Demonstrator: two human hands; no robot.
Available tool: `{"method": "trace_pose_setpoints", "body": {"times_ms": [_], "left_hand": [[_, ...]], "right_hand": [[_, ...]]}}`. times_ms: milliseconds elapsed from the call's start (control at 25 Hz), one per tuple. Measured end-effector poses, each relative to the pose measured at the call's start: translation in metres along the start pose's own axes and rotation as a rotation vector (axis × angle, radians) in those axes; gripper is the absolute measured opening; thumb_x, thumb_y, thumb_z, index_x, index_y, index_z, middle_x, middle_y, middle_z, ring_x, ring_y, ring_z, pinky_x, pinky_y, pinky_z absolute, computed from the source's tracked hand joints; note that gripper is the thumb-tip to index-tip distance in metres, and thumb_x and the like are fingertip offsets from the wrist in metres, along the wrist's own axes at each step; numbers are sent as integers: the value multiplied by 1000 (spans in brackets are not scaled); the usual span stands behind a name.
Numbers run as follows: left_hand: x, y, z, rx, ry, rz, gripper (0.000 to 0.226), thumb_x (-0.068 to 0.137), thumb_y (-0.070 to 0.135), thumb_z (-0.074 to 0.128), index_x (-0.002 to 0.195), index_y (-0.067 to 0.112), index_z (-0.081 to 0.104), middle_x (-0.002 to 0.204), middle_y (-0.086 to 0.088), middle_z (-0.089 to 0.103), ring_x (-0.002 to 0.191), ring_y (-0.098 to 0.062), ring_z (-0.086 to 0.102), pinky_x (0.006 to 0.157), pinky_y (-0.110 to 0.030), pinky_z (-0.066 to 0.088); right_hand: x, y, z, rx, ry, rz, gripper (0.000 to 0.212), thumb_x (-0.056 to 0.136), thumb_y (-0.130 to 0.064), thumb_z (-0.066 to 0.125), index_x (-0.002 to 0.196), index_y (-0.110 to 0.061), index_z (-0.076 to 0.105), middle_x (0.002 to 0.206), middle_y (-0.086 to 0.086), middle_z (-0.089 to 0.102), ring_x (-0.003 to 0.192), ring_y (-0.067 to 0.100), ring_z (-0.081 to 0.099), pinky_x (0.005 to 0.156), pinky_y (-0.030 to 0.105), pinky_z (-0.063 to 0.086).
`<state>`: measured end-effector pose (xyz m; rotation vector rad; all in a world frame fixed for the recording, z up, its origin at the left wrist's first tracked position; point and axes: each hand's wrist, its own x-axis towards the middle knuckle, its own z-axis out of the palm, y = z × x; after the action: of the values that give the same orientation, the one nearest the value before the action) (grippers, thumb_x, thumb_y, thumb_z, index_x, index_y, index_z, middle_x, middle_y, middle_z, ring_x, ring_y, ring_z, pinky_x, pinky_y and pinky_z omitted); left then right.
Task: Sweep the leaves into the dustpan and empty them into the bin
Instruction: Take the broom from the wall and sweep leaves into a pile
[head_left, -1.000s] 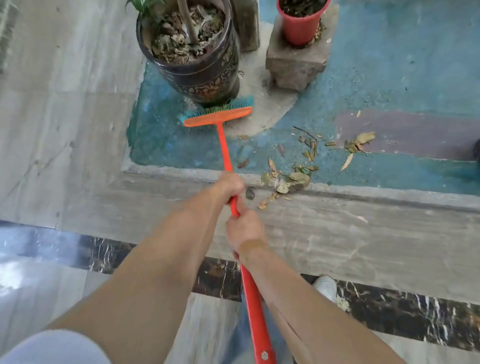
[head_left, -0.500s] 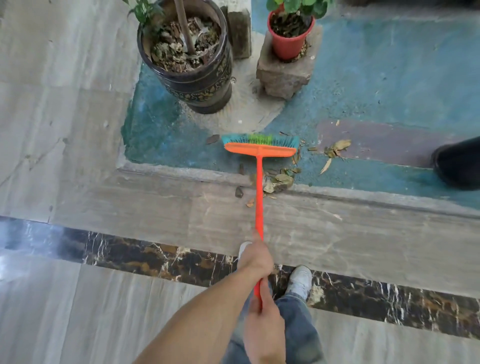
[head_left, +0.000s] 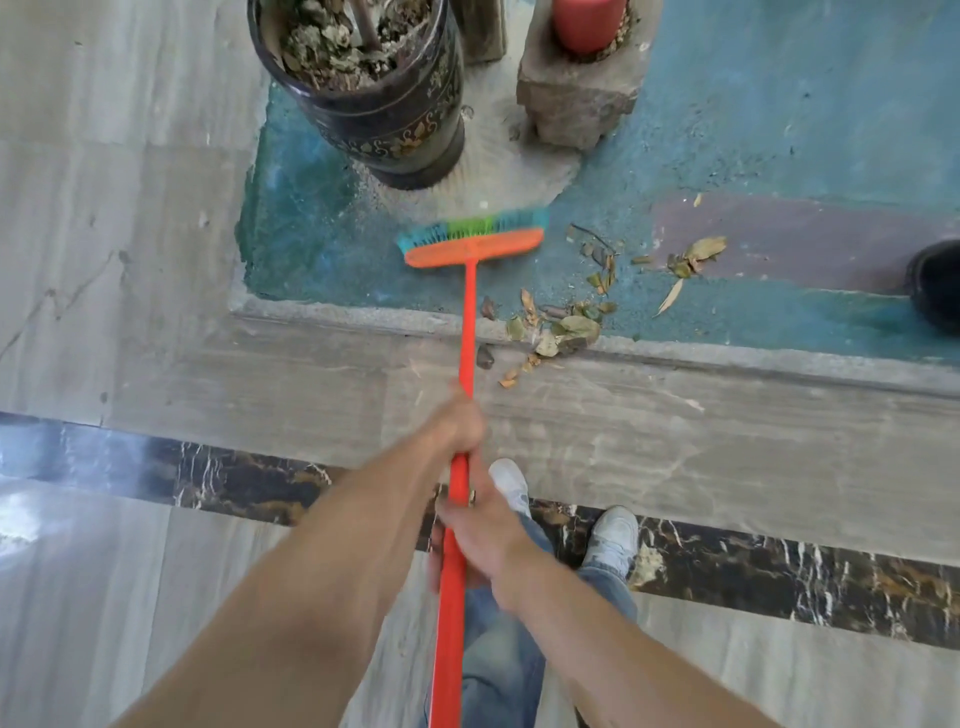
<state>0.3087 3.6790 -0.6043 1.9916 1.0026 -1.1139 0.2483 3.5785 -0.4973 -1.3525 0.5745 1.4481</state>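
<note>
We hold the long orange broom (head_left: 470, 312) with both hands. Our left hand (head_left: 460, 423) wraps tight around the smooth stick higher up, and our right hand (head_left: 480, 525) wraps around it lower down, close to our body. The flat broom head (head_left: 475, 244) has blue and green bristles and sits on the rough blue floor (head_left: 779, 130). The dry, curled brown leaves (head_left: 558, 325) lie in a small pile just right of the stick, by the grey stone edge (head_left: 727, 358). Beyond the broom head stands a round dark pot (head_left: 384, 114) with gold patterns. A red pot (head_left: 587, 23) sits on a bumpy stone block (head_left: 571, 98).
</note>
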Motion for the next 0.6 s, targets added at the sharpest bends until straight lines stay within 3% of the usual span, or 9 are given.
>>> {"method": "trace_pose_setpoints", "body": {"times_ms": [80, 120, 160, 200, 240, 360, 440, 520, 600], "left_hand": [[-40, -24, 34, 24, -90, -11, 60, 94, 11, 37, 148, 10, 10, 124, -25, 56, 108, -37, 58, 85, -38, 48], [-59, -37, 47, 45, -117, -16, 59, 94, 13, 35, 147, 11, 10, 121, -23, 58, 105, -36, 60, 80, -36, 47], [-79, -45, 56, 81, -135, -2, 56, 95, 15, 34, 146, 12, 12, 117, -22, 61, 102, -35, 62, 78, -35, 48], [-95, -54, 61, 122, -124, 19, 52, 95, 17, 33, 144, 14, 16, 113, -21, 63, 99, -35, 63, 78, -36, 50], [-109, -62, 61, 128, -85, 31, 48, 95, 19, 33, 142, 16, 21, 109, -19, 65, 97, -34, 64, 79, -38, 51], [-139, -71, 45, 89, 65, 114, 46, 98, 24, 34, 143, 24, 29, 102, -13, 68, 92, -33, 64, 81, -41, 51], [-142, -69, 24, 96, 135, 137, 51, 99, 30, 33, 148, 28, 21, 103, -14, 68, 88, -34, 65, 79, -42, 52], [-112, -51, -9, 57, 213, 116, 48, 99, 29, 34, 146, 28, 24, 97, -17, 68, 71, -34, 66, 63, -40, 55], [-64, -20, -45, -26, 261, 63, 36, 98, 24, 37, 133, 18, 41, 86, -18, 66, 52, -29, 59, 47, -35, 51]], "right_hand": [[-31, 27, 1, -87, -71, 76, 65, 95, -5, 45, 136, -49, 22, 72, 8, 51, 45, 20, 56, 48, 34, 54], [-36, 44, 2, -158, -75, 93, 61, 96, -1, 44, 138, -40, 21, 79, 9, 51, 54, 23, 60, 50, 25, 53], [-42, 61, 1, -234, -115, 35, 48, 98, 1, 42, 136, -25, 27, 86, 9, 49, 70, 27, 63, 51, 12, 47], [-50, 67, -2, -261, -159, 54, 28, 100, 1, 42, 125, -11, 40, 87, 8, 47, 85, 26, 62, 50, 8, 43], [-52, 65, -4, -273, -164, 108, 11, 100, -1, 45, 109, -8, 46, 83, 5, 50, 86, 19, 61, 46, 7, 41], [-69, 39, -38, -127, -155, 159, 19, 92, -9, 59, 104, -18, 47, 63, -1, 62, 52, 14, 62, 43, 21, 49], [-61, 22, -73, -117, -4, 80, 18, 90, -12, 59, 105, -18, 50, 66, 2, 59, 48, 17, 56, 45, 23, 47], [-35, 3, -97, -172, 119, 52, 14, 91, -12, 56, 103, -19, 52, 68, 4, 57, 49, 18, 52, 46, 23, 44], [-12, -11, -106, -207, 187, 30, 12, 92, -11, 53, 100, -20, 53, 67, 5, 57, 47, 18, 52, 47, 25, 44]]}}
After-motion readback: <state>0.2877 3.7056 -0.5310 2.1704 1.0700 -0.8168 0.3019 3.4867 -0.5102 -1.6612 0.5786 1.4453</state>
